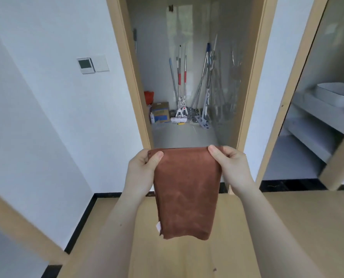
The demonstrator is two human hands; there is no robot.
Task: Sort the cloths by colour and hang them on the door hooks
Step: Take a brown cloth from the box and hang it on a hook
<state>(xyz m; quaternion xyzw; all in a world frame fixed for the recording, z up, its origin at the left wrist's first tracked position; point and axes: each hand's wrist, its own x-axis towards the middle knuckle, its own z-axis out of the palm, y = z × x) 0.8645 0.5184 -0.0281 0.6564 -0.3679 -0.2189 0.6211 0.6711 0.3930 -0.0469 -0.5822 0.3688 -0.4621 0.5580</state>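
While hanging folded into a soft, napped rectangle before a wooden-framed closet doorway, one rust-brown microfibre cloth is being pinched at its two top corners, left hand and right hand each closing thumb over fingers on it.

White walls, wooden floor, mops in closet.

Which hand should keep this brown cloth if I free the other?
Left, probably: left hand pinches the brown cloth on its layered open edge, so the fold holds together; right hand pinches the smooth side.
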